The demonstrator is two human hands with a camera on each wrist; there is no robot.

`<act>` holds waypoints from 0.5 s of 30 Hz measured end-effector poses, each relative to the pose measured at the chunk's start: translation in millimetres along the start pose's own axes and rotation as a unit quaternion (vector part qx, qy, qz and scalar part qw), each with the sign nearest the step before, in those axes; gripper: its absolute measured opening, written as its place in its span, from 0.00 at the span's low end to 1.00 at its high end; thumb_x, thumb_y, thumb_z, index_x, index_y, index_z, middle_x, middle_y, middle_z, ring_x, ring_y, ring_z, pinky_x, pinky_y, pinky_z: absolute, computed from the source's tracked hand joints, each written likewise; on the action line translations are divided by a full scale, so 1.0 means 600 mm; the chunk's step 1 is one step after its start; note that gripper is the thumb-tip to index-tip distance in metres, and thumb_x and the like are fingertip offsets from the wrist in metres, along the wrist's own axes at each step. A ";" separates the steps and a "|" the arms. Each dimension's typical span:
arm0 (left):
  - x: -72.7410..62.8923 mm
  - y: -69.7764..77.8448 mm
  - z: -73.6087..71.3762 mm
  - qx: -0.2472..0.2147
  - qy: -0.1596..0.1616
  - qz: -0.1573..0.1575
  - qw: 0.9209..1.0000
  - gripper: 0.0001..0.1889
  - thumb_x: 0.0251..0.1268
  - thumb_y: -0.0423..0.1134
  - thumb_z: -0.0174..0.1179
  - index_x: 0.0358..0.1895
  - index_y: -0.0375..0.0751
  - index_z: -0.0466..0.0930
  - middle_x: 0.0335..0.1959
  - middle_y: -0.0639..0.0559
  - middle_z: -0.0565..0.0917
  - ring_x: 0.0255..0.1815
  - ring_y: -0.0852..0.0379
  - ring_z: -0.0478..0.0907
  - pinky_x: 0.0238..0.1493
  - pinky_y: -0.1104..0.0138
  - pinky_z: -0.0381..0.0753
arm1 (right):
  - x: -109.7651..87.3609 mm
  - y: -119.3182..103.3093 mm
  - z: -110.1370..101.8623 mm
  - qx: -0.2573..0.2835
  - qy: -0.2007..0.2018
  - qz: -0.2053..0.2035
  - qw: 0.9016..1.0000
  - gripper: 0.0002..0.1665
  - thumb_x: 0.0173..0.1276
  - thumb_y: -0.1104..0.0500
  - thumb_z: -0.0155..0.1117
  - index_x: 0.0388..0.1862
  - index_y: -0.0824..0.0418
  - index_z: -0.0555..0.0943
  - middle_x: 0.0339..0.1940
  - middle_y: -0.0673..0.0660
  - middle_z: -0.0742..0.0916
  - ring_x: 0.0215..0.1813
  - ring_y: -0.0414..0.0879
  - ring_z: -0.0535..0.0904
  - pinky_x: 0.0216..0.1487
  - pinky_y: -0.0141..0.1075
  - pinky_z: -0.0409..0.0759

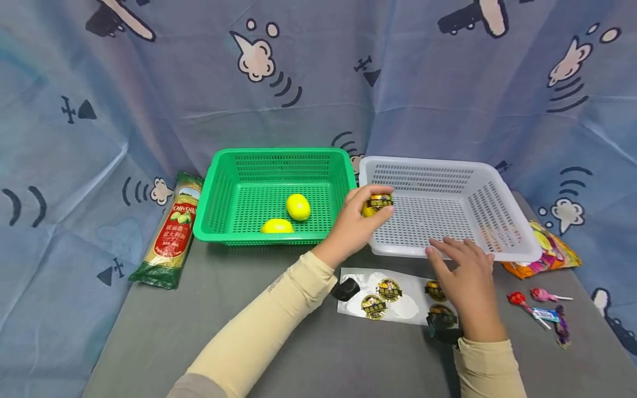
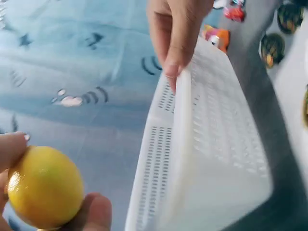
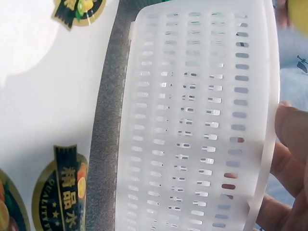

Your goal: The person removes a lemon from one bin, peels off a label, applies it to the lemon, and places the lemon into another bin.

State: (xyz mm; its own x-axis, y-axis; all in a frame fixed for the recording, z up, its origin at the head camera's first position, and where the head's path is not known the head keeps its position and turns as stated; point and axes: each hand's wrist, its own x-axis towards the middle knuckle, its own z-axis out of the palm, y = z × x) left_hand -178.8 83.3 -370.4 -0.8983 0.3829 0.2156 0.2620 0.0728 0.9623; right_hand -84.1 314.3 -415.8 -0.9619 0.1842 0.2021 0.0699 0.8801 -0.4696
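Observation:
My left hand pinches a lemon between thumb and fingers, over the left end of the white basket. A black and gold sticker shows on the lemon in the head view; the left wrist view has its bare yellow side. My right hand is at the basket's front rim, with the fingers loosely spread over the edge and the thumb right at it. Two more lemons lie in the green basket, one whole in view, the other partly behind the front rim.
A sheet of round stickers lies before the white basket. To the right are several lollipops and sweets and an orange snack bag. A spaghetti packet leans at the left. A patterned curtain hangs behind the baskets.

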 end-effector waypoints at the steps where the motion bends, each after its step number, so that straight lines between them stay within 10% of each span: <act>1: 0.014 0.004 0.013 0.017 -0.010 -0.003 1.000 0.19 0.78 0.40 0.64 0.68 0.49 0.81 0.67 0.46 0.70 0.58 0.56 0.70 0.51 0.70 0.80 | 0.000 0.000 -0.001 0.000 0.001 0.001 1.000 0.26 0.82 0.47 0.63 0.66 0.63 0.84 0.70 0.73 0.80 0.77 0.76 0.61 0.74 0.78 0.35; 10: 0.107 -0.021 0.111 0.198 -0.075 -0.054 0.976 0.21 0.77 0.47 0.66 0.70 0.55 0.82 0.66 0.56 0.82 0.69 0.56 0.71 0.63 0.67 0.74 | 0.001 -0.004 -0.008 0.006 0.000 0.000 1.000 0.24 0.80 0.48 0.65 0.63 0.65 0.86 0.68 0.72 0.81 0.76 0.76 0.62 0.73 0.79 0.37; 15: 0.113 -0.040 0.125 0.215 -0.118 -0.125 0.961 0.37 0.71 0.54 0.71 0.81 0.63 0.68 0.82 0.45 0.64 0.81 0.38 0.60 0.73 0.47 0.69 | 0.000 -0.003 -0.010 0.008 -0.007 0.006 1.000 0.25 0.80 0.48 0.65 0.63 0.65 0.86 0.68 0.73 0.81 0.77 0.76 0.61 0.74 0.78 0.37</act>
State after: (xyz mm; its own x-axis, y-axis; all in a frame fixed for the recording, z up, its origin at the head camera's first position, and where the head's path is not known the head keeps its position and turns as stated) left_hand -219.4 176.6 -391.2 -0.8599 0.4995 -0.1056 0.2160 0.5433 0.8113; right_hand -82.5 315.4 -410.2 -0.9648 0.1877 0.1841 0.0767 0.8706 -0.4860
